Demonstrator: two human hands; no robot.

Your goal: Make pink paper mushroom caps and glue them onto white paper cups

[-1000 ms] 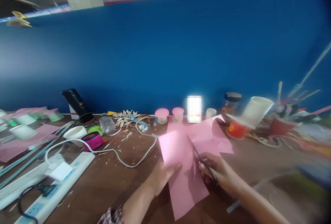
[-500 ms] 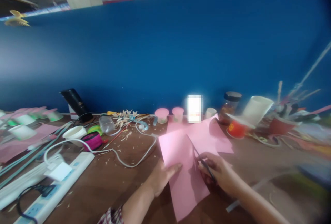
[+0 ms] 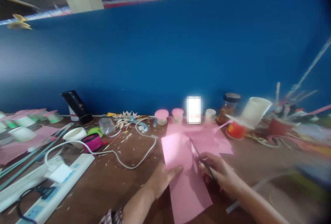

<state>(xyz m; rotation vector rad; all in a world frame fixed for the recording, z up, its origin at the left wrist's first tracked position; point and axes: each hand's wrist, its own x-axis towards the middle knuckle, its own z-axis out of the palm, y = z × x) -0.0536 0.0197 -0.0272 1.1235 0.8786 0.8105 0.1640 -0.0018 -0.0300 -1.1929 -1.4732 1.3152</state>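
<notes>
A sheet of pink paper (image 3: 188, 196) is gripped at its left edge by my left hand (image 3: 164, 179), thumb on top and fingers beneath. My right hand (image 3: 217, 170) is closed around dark-handled scissors (image 3: 205, 163). Their blades point up and away, at the right side of the sheet, where the paper's edge is cut and curled. Behind the held sheet lies more pink paper (image 3: 207, 138), flat on the table, with a narrow pink strip (image 3: 222, 126) rising at its right. The blade tips are blurred against the paper.
Small pink-topped cups (image 3: 161, 116) and a glowing, pixelated rectangle (image 3: 193, 110) stand behind the paper. At right are a dark-lidded jar (image 3: 230, 107) and a red cup (image 3: 236, 130). A power strip (image 3: 57, 196), white cable (image 3: 113, 151) and magenta tape roll (image 3: 92, 142) lie left on the brown table.
The raised pink paper right of the scissors has dropped and narrowed to a strip. The held sheet has shifted slightly right. Both hands keep their holds.
</notes>
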